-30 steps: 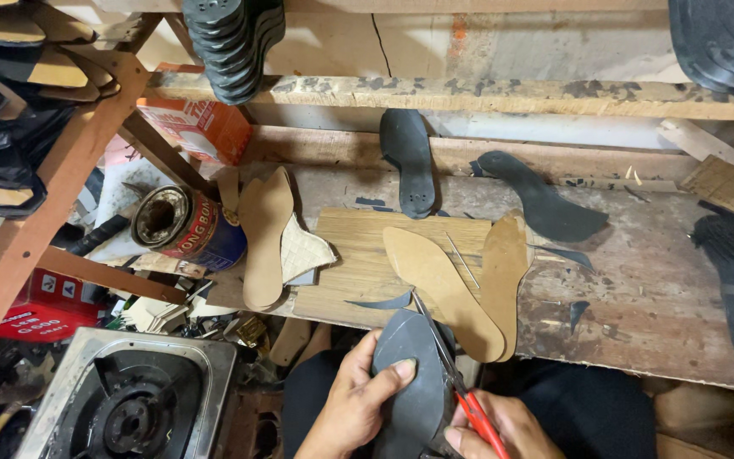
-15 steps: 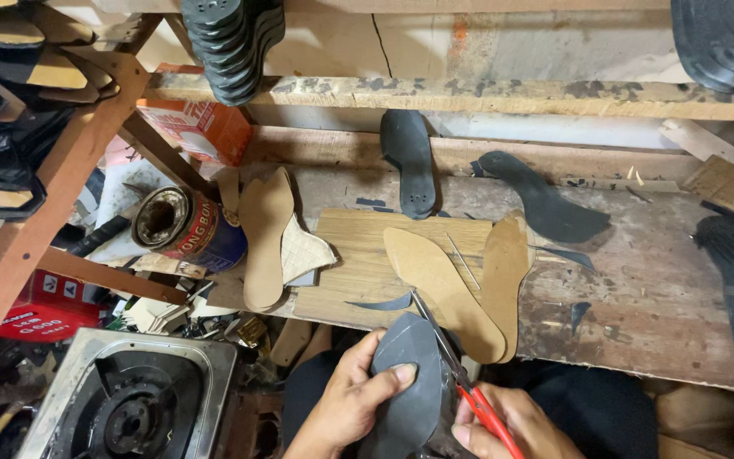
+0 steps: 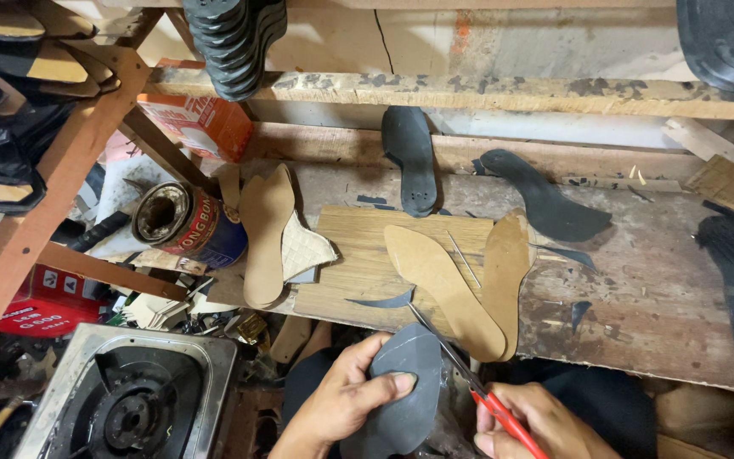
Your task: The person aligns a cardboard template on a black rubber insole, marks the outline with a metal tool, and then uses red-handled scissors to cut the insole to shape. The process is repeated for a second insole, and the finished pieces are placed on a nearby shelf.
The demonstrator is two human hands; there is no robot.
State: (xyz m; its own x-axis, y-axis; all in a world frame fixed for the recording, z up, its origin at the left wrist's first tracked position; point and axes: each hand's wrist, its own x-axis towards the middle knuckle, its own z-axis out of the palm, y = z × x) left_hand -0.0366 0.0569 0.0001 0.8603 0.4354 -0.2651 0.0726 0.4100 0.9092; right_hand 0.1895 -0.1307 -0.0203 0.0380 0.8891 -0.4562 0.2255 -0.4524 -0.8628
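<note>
Dark grey sole piece [image 3: 405, 387] has been getting turned; left hand [image 3: 346, 399] fingers are clamping it, right hand [image 3: 537, 422] is closing round the red-handled scissors [image 3: 469, 382], blades just beside its edge.

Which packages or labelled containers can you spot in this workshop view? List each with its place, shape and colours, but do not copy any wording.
Orange carton: boxy, orange and white, upper left under the shelf.
Labelled can: round tin lying on its side, red and blue wrap, left of the tan soles.
Red box: flat, red with white print, lower left above the stove.
</note>
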